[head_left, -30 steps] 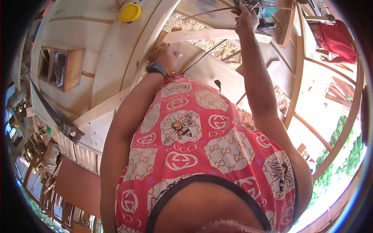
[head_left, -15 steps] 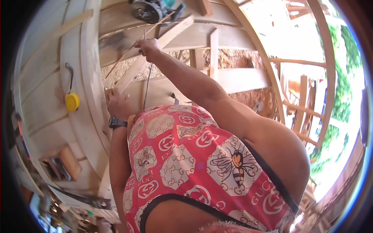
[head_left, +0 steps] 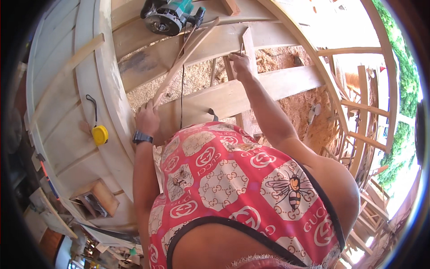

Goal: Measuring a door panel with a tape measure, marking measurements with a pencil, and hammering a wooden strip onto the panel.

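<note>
My left hand [head_left: 147, 117] is closed around the near end of a narrow wooden strip [head_left: 190, 51]. The strip slants away to the far right across broad planks, its far end close to a teal and black power router [head_left: 171, 17]. Farther right, my right hand [head_left: 242, 65] pinches a thin pencil-like stick [head_left: 242, 47], its tip pointing away from me. Beneath that hand lies a short flat wooden piece [head_left: 249, 42], set across the planks. A dark cord [head_left: 182, 96] hangs between the two hands.
A yellow tape measure [head_left: 100, 134] with a black strap lies on the wooden panel at left. A small wooden box [head_left: 102, 197] sits nearer. Wood shavings [head_left: 286, 60] fill the gaps between planks. A curved wooden frame [head_left: 309, 54] borders the right side.
My right hand has moved right, away from the strip, still holding the thin stick. In my left hand the strip has turned and looks narrower. The whole view has shifted slightly.
</note>
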